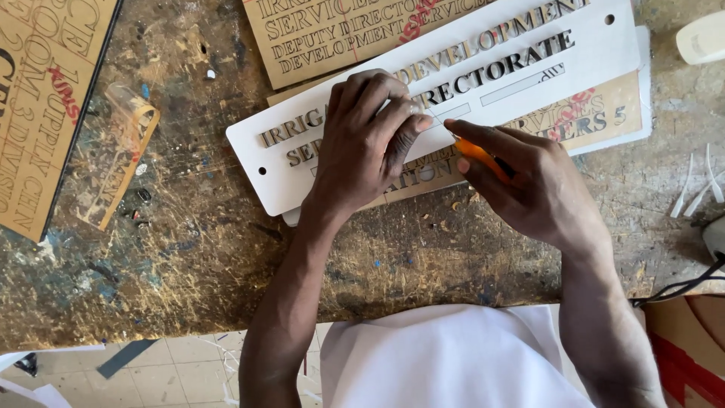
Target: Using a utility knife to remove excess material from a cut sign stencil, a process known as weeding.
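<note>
Left hand: the left hand [362, 143] is laid palm-down on the white sign plate [529, 57], fingers spread and pressed flat over the cut-out lettering; nothing is gripped.
Right hand: the right hand [529, 189] is closed around an orange-handled knife [477, 153], its tip brought up against the left fingertips [417, 125] on the plate face.
Plate position: the plate is lying slantwise across the middle of the workbench [189, 249], stacked on brown lettered boards [596, 113].
Risk, cut: the tip is judged to be worked very near the left fingers; a slip toward them would nick skin.
Risk, shift: the plate is held by hand pressure only; a skid over the boards beneath is thought likely to spoil the line.
Risk, surface: the white face could be scored if the tip is dragged.
Bench: worn chipboard, scarred, blotched with blue and dark paint.
Surroundings: a brown stencil sheet [45, 98] is seen at far left, white offcut strips [698, 185] and a black cable [680, 287] at right, pale floor tiles [181, 370] below the bench edge.
</note>
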